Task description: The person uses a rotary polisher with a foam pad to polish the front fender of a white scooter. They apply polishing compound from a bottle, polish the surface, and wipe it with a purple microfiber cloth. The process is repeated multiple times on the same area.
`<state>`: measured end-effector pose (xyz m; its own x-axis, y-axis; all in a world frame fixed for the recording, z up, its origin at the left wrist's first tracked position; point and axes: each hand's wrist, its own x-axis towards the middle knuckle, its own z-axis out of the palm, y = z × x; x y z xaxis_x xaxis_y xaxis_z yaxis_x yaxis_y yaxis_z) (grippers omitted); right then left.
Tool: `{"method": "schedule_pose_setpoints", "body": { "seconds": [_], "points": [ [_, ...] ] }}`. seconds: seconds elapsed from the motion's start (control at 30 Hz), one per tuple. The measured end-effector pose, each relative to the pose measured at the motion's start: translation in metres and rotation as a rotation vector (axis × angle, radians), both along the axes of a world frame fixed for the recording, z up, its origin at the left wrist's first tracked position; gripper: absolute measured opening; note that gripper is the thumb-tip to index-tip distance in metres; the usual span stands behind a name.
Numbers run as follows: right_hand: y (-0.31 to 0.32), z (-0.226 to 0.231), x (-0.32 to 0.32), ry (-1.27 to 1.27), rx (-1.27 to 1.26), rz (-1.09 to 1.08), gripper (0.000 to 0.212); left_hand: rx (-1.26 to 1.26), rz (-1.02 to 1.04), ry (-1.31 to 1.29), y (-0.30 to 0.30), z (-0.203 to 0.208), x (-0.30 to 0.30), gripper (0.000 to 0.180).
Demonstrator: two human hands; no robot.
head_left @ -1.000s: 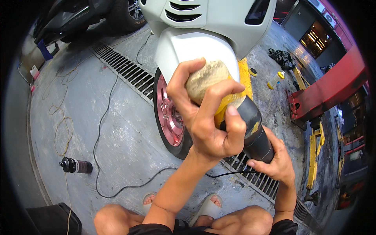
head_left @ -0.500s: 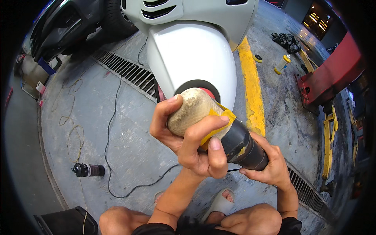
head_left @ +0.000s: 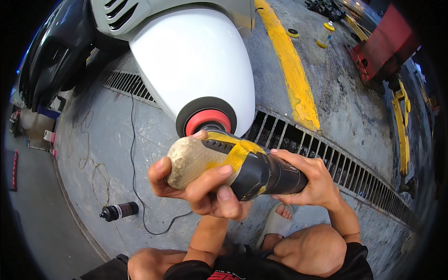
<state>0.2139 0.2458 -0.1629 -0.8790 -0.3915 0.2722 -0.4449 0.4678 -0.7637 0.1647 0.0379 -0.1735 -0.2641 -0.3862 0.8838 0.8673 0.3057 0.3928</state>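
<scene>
Grips the rounded, pale head (head_left: 182, 161) of a taped black polisher (head_left: 252, 176) in the curled left hand (head_left: 203, 191); clasps its rear barrel in the wrapped right hand (head_left: 319, 184). Sets the dark pad (head_left: 205, 103) at the near end of a white fender (head_left: 196, 56), apparently touching. Suggests the buffing step; probably calls next for a flat pad and even pressure. Includes pale barrel lettering, too small to read, and red-and-white print on the black shirt (head_left: 256, 269), partly cut off.
</scene>
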Motion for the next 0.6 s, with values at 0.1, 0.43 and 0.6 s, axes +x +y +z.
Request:
{"method": "schedule_pose_setpoints", "body": {
  "seconds": [0.1, 0.43, 0.6],
  "points": [
    [0.005, -0.009, 0.002, -0.011, 0.002, 0.001, 0.084, -0.013, 0.014, 0.0, 0.0, -0.005, 0.002, 0.026],
    [0.021, -0.044, 0.0, -0.005, -0.069, 0.03, 0.086, -0.039, 0.047, 0.063, 0.019, -0.014, 0.003, 0.022],
    [0.026, -0.061, -0.004, -0.033, -0.099, 0.04, 0.087, -0.045, 0.048, 0.114, 0.031, -0.014, -0.004, 0.022]
  ]
}}
